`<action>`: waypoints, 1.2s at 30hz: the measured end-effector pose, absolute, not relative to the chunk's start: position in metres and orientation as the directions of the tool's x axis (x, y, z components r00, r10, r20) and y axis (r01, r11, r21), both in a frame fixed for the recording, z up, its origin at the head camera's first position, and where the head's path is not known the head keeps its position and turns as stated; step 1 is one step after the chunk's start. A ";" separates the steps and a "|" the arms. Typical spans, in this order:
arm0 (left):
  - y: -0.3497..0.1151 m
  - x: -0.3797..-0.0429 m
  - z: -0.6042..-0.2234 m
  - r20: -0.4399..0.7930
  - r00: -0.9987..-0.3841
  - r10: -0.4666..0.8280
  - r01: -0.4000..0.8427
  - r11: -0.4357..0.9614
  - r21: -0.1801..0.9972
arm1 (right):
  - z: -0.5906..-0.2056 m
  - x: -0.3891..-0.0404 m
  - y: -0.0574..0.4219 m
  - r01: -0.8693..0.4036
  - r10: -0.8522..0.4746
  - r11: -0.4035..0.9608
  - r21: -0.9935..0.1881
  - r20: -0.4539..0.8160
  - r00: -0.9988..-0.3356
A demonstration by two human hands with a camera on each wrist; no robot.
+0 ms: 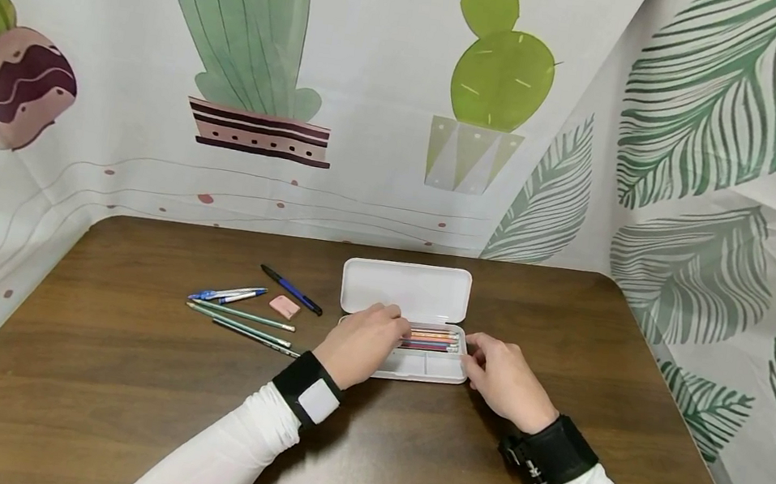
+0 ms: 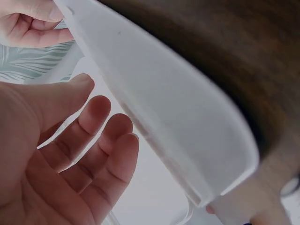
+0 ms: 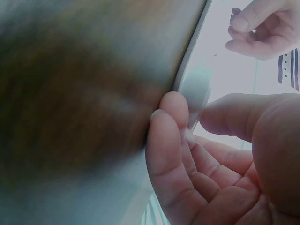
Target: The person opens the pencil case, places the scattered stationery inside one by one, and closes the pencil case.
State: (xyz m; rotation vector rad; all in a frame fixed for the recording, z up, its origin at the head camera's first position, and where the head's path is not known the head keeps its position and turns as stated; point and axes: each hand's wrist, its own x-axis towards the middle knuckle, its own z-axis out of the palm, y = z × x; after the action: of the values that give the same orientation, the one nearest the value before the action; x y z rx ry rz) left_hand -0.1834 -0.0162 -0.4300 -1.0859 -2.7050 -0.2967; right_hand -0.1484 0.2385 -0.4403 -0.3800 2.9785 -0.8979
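A white pencil case point(image 1: 405, 289) lies on the table with its lid raised toward the back. Inside it are several coloured pencils point(image 1: 432, 339), lying side by side in the rear part. My left hand point(image 1: 360, 345) hovers over the left half of the case and hides what lies below it. In the left wrist view its fingers point(image 2: 121, 157) are loosely bent, with nothing seen between them and the thumb. My right hand point(image 1: 509, 382) pinches the right end of the case between thumb and fingers, as the right wrist view shows at the case wall point(image 3: 196, 86).
Left of the case lie several green pencils point(image 1: 246, 315), blue-and-white pens point(image 1: 228, 294), a dark blue pen point(image 1: 293, 291) and a pink eraser point(image 1: 284, 307). Behind the brown table point(image 1: 142, 373) hangs a printed cloth point(image 1: 381, 69).
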 end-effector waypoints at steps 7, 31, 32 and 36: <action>-0.024 -0.177 -0.424 0.330 -0.688 0.646 0.706 0.700 0.102 | -0.440 -0.149 0.238 -0.228 -0.229 0.807 -0.544 0.066 -0.971; -0.076 -0.163 -0.412 0.443 -0.648 0.619 0.713 0.697 0.069 | -0.441 -0.148 0.238 -0.230 -0.231 0.797 -0.559 0.070 -0.970; -0.078 -0.162 -0.412 0.441 -0.650 0.619 0.711 0.699 0.068 | -0.441 -0.148 0.238 -0.230 -0.231 0.797 -0.558 0.070 -0.970; -0.088 -0.160 -0.411 0.430 -0.666 0.610 0.696 0.715 0.065 | -0.441 -0.148 0.238 -0.229 -0.231 0.799 -0.555 0.068 -0.970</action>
State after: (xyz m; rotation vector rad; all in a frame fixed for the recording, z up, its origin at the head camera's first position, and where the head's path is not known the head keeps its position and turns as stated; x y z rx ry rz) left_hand -0.1604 -0.0884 -0.4115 -1.0116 -2.5416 -0.3158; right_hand -0.1483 0.2377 -0.4407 -0.3812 2.9767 -0.9180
